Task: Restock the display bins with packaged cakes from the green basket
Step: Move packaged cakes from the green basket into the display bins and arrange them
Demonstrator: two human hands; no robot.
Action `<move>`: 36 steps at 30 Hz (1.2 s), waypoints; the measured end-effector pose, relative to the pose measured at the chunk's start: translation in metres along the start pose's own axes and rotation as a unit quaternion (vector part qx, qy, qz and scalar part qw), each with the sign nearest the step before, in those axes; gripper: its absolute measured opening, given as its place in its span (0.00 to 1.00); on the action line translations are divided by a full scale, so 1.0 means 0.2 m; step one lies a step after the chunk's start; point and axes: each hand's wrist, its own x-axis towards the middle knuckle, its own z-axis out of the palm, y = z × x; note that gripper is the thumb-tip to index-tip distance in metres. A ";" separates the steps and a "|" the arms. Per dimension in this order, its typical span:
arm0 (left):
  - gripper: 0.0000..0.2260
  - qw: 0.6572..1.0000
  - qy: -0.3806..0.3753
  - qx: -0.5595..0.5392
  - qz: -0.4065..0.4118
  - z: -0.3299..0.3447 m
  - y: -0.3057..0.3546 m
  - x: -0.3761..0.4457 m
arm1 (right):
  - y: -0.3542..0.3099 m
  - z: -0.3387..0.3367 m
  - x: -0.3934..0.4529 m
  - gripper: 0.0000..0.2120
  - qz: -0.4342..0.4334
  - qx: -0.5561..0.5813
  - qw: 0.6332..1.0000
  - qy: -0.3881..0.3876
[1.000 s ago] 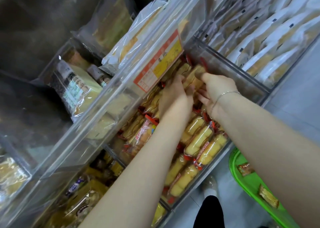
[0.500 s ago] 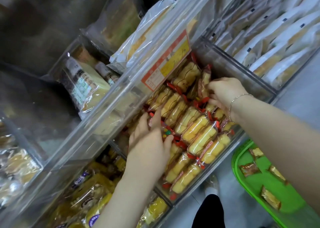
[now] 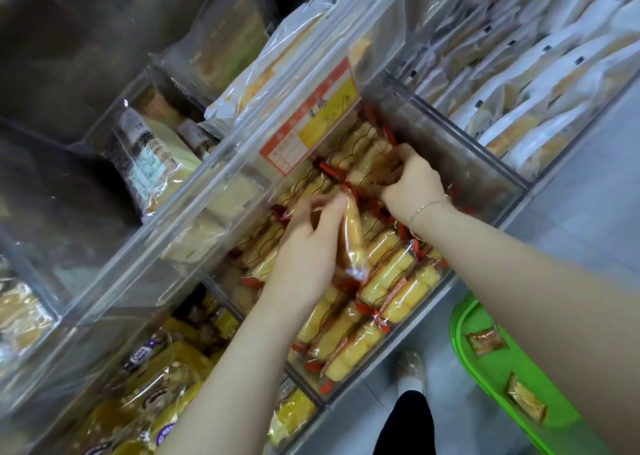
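A clear display bin (image 3: 485, 177) holds rows of yellow cakes in red-edged wrappers (image 3: 391, 271). My left hand (image 3: 308, 246) grips one wrapped cake (image 3: 353, 236), lifted upright above the rows. At the far end of the same bin, my right hand (image 3: 412, 184) pinches the wrappers of the cakes there; a thin bracelet shows on the wrist. The green basket (image 3: 485, 382) sits on the floor at the lower right with a few small brown cake packets (image 3: 485, 342) in it.
A clear upper bin (image 3: 242, 163) with a red and yellow price label (image 3: 311, 132) overhangs the cake bin on the left. White packets fill the bin (image 3: 540, 84) at the upper right. Yellow bags fill a lower bin (image 3: 156, 402). My shoe (image 3: 410, 371) stands on the grey floor.
My left hand has picked one wrapped cake out of the rows and lifted it upright. My right hand has moved slightly further in, towards the cakes at the bin's far end.
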 end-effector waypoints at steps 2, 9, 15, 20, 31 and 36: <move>0.06 0.999 -0.007 -0.042 0.002 0.00 0.03 0.03 | -0.01 -0.02 0.02 0.19 0.016 -0.020 0.999 -0.032; 0.01 0.998 0.005 -0.045 0.039 0.03 0.09 0.08 | -0.06 -0.22 -0.14 0.07 0.089 0.176 0.972 -0.130; 0.17 0.972 -0.081 -0.217 -0.022 0.06 0.12 0.09 | 0.00 -0.36 -0.31 0.16 0.074 0.220 0.941 -0.247; 0.15 0.844 -0.253 -0.470 -0.039 0.02 0.11 0.05 | 0.04 -0.38 -0.33 0.19 -0.128 0.136 0.982 -0.002; 0.11 0.950 -0.167 -0.245 0.102 0.05 0.06 0.05 | 0.04 -0.40 -0.39 0.18 -0.011 0.159 0.982 -0.099; 0.20 0.948 -0.150 -0.262 0.099 0.08 0.05 0.06 | 0.08 -0.37 -0.36 0.21 0.106 0.234 0.965 -0.047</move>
